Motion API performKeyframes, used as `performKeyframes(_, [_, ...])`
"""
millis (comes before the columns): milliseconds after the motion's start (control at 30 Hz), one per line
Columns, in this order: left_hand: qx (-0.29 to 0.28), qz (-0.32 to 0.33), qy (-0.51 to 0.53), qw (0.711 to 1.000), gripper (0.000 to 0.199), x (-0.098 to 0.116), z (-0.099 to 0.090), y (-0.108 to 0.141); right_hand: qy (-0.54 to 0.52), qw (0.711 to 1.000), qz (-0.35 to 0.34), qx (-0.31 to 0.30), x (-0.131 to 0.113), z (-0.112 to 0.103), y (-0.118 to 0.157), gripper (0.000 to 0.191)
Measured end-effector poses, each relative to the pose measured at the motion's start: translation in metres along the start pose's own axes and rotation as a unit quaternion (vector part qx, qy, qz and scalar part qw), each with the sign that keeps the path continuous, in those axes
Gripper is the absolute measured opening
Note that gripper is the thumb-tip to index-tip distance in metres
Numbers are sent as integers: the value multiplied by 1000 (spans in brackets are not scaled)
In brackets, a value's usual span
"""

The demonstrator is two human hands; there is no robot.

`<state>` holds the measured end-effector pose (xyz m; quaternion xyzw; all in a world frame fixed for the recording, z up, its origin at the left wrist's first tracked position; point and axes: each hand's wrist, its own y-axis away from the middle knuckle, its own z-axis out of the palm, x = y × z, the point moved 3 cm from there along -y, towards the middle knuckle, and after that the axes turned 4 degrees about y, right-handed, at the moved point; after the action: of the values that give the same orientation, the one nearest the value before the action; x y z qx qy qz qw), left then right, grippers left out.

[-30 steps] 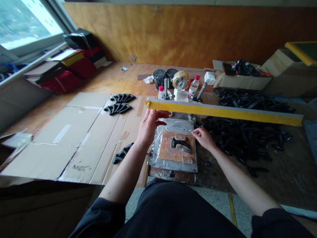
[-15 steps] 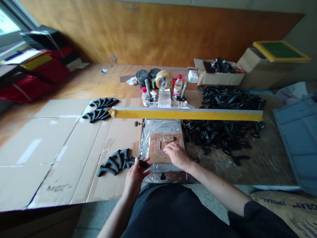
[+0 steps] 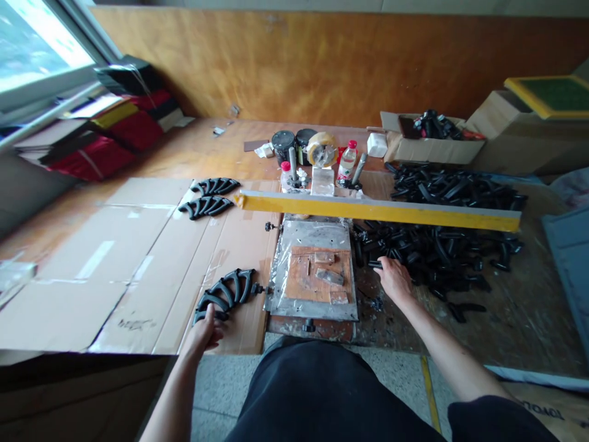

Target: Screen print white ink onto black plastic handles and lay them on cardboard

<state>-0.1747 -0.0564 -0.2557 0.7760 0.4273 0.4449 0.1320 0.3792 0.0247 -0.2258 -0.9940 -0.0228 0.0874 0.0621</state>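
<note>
Left hand (image 3: 205,329): fingers half-curled at curved black plastic handle (image 3: 221,315), moved off brown wooden board (image 3: 299,283) to near-left row (image 3: 251,276), grip unclear | right hand (image 3: 394,281): pinching another black handle (image 3: 374,264), right pile (image 3: 442,245) | row likely gains one

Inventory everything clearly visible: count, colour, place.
Table: one, brown, under most items
Cardboard sheet: one, tan, table's left
Metal plate: one, grey, centre
Wooden board: one, brown, on metal plate
Bar: one, yellow and grey, beyond metal plate
Rows of parts: three, black, on cardboard sheet
Loose parts: uncountable, black, right of metal plate
Bottles: two, red-capped, behind bar
Posts: two, grey, behind bar
Tubs: two, black, behind bar
Tape roll: one, yellowish, beside tubs
Open box: one, tan, back right
Block: one, white, beside open box
Green-panelled frame: one, yellow-edged, far right
Bundles: several, red and black, back left
Window: one, pale, upper left
Crate: one, blue-grey, right edge
Left hand: one, bare, at nearest row
Right hand: one, bare, at loose parts
</note>
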Motion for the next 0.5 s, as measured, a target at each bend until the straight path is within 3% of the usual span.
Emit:
performKeyframes(100, [-38,-27,-73,996,51,18,-3,12,-183,983,-5,3,-34,-11,-8,30])
performKeyframes(167, [-32,44,-69,996,50,50,3,23,-283,958,-26,-25,-70,-18,-16,28])
performKeyframes(233, [-30,134,-23,990,51,93,15,40,-318,942,-76,-69,-110,-22,-25,16])
performKeyframes(300, [-52,218,39,974,52,142,28,61,-273,949,-129,-92,-142,-20,-34,13])
performKeyframes(367, [-69,293,80,950,52,189,40,88,-177,969,-154,-73,-161,-14,-43,16])
performKeyframes(500, [-116,415,190,882,45,264,53,144,-64,986,-150,-18,-171,-2,-51,9])
